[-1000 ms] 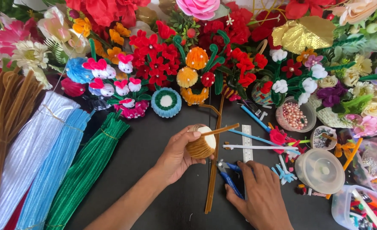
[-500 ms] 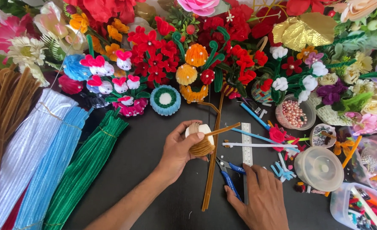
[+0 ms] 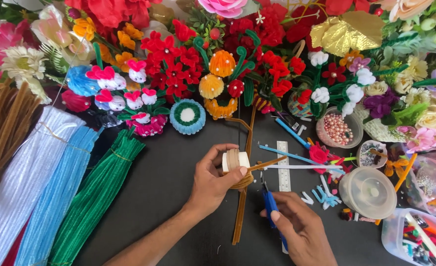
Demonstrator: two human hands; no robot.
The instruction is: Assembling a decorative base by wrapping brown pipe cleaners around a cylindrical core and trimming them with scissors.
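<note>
My left hand [image 3: 214, 183] grips a small white spool wrapped with tan pipe cleaner [image 3: 236, 161], held just above the dark table [image 3: 168, 167]. A loose tan end sticks out to the right of the spool. More tan pipe cleaners [image 3: 239, 216] lie under the hand, running toward me. My right hand [image 3: 299, 227] is low on the right and holds blue-handled scissors [image 3: 271, 207], whose tips point up toward the spool.
Bundles of tan [image 3: 1, 128], white [image 3: 26, 182], blue [image 3: 55, 207] and green pipe cleaners [image 3: 97, 197] lie at left. Craft flowers [image 3: 178, 64] fill the back. A ruler [image 3: 282, 167], bead bowl [image 3: 338, 129], clear lidded tub [image 3: 369, 191] and plastic box [image 3: 417, 241] crowd the right.
My right hand has picked the blue scissors up off the table and turned them toward the spool. The left hand has rolled the spool slightly, keeping its place.
</note>
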